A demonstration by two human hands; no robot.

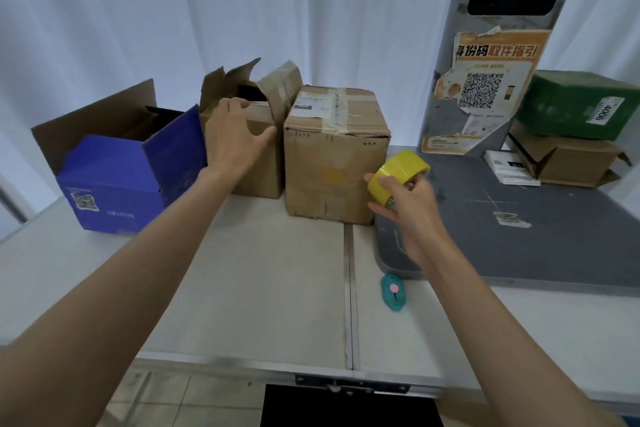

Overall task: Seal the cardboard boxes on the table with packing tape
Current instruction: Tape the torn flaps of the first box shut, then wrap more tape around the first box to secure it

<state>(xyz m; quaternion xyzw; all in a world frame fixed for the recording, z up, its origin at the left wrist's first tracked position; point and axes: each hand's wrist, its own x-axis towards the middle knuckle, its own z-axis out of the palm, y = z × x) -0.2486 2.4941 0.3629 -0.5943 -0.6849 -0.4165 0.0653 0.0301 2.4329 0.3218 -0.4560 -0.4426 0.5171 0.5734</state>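
L hand on open box, R hand w/ tape roll — flaps not yet closed.

My left hand (pixel 235 135) lies spread, grip released, on the middle cardboard box (pixel 258 149), flaps up, between blue box (pixel 114 180) and already-taped box (pixel 334 156). Right hand (pixel 412 198) grip grasps yellow tape roll (pixel 398 173) just beside taped box, above tabletop (pixel 259 288). Cutter (pixel 393 291) near. Judgement: fold flaps flat first, hold seam shut w/ L, then start tape past the edge.
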